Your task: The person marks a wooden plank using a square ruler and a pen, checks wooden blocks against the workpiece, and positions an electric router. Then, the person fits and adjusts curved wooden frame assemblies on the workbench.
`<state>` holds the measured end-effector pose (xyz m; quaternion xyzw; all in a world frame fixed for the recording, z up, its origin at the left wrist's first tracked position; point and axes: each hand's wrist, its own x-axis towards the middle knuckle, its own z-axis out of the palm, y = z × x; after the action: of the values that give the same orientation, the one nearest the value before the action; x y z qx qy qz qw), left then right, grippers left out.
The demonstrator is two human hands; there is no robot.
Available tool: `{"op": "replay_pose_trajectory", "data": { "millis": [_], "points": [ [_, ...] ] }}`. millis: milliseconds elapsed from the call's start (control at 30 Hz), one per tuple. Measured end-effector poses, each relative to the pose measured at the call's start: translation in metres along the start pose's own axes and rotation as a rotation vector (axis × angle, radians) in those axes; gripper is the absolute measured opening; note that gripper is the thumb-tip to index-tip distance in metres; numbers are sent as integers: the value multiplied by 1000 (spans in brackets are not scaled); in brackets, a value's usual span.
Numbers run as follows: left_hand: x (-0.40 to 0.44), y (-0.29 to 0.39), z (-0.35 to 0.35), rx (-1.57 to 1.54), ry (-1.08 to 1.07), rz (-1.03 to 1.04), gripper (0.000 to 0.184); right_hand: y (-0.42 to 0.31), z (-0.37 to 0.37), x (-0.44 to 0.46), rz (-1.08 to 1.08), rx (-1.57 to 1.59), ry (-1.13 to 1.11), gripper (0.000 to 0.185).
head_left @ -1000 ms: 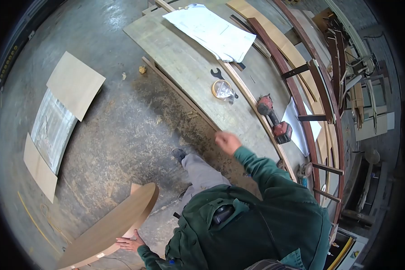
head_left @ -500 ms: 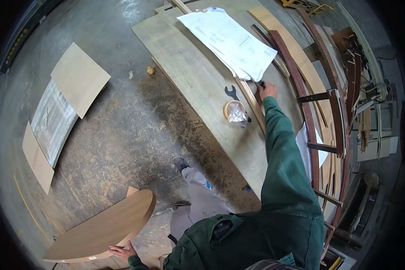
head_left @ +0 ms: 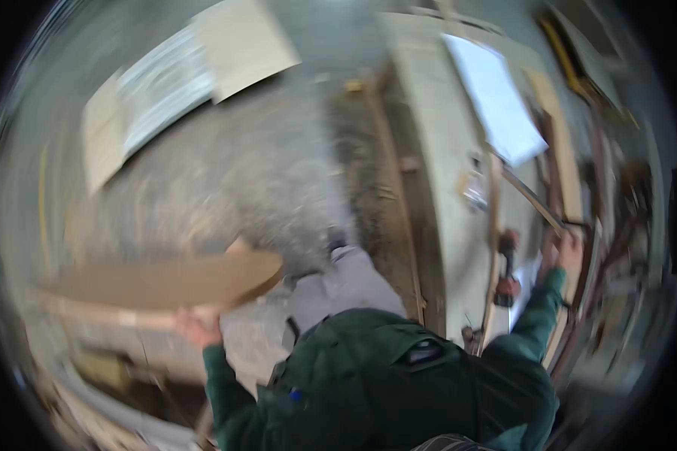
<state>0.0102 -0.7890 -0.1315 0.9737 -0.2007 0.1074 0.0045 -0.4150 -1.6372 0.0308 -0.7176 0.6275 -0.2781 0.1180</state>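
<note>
A rounded brown wooden panel (head_left: 165, 281) with a thick pale edge is at the lower left. My left hand (head_left: 197, 328) holds its near edge, thumb towards the top face and fingers at the rim. On the right, my right hand (head_left: 564, 252) is over the bench beside the dark wooden frame, fingers bent but smeared by motion. One end of a narrow brown strip (head_left: 534, 198) reaches this hand; whether I grip it is unclear. A red and black cordless drill (head_left: 508, 269) lies just left of my right hand.
White paper sheets (head_left: 496, 98) lie on the workbench (head_left: 447, 150), along with a wooden batten (head_left: 495, 218) and a clear plastic bag (head_left: 475, 188). Reddish-brown curved rails (head_left: 600, 165) run along the right. Flat boards (head_left: 241, 45) rest on the floor at upper left.
The whole view has swung and blurred. My right hand has left the papers' corner and drawn back along the bench, uncovering the drill. My left hand stays on the panel's edge.
</note>
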Motion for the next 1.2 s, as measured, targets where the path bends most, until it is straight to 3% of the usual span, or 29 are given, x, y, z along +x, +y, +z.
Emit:
{"op": "replay_pose_trajectory", "data": {
  "millis": [33, 67, 133, 167, 233, 333, 400, 467, 533, 600, 667, 733, 833, 967, 1067, 1100, 1167, 1200],
  "points": [
    [4, 8, -6, 73, -181, -162, 98, -34, -16, -8, 47, 263, 43, 34],
    [5, 8, -7, 24, -128, -156, 97, -5, -24, 20, -110, 240, 95, 33],
    [8, 27, -26, -102, -154, -336, 91, -117, -48, -25, -249, 204, 102, 26],
    [8, 29, -29, -102, -200, -379, 89, -118, -39, -10, -383, 500, 74, 25],
    [6, 29, -24, -243, -51, -326, 86, -208, -20, -43, -466, 401, -133, 25],
    [-5, 50, -20, -540, 276, -543, 78, -301, 74, -82, -521, 561, -487, 23],
    [-29, 75, 19, -826, 336, -1020, 75, -362, 148, -136, -423, 592, -744, 25],
    [-45, 100, 61, -1538, 413, -1493, 64, -426, 220, -216, -365, 653, -967, 32],
    [-37, 125, 87, -2329, 619, -2127, 53, -450, 334, -271, -284, 761, -1207, 38],
    [-65, 156, 132, -2584, 273, -2014, 46, -472, 447, -345, -228, 682, -1349, 33],
    [-97, 204, 189, -2536, 143, -1821, 49, -475, 561, -424, -206, 633, -1508, 30],
    [-93, 233, 214, -2644, 252, -1930, 56, -480, 661, -505, -243, 511, -1576, 30],
    [-52, 206, 239, -2628, 294, -2030, 57, -472, 754, -619, -276, 359, -1685, 29],
    [-36, 215, 292, -2627, 341, -2196, 59, -453, 829, -721, -269, 288, -1933, 36],
    [-34, 234, 302, -2590, 397, -2360, 60, -428, 890, -762, -515, 102, -1908, 42],
    [-34, 243, 304, -2571, 422, -2414, 61, -420, 904, -772, -453, 42, -1897, 54],
    [-40, 259, 310, -2541, 436, -2492, 61, -402, 919, -796, -477, 12, -1924, 54],
    [-37, 257, 316, -2534, 439, -2502, 62, -375, 948, -808, -791, -78, -1910, 62]
  ]
}}
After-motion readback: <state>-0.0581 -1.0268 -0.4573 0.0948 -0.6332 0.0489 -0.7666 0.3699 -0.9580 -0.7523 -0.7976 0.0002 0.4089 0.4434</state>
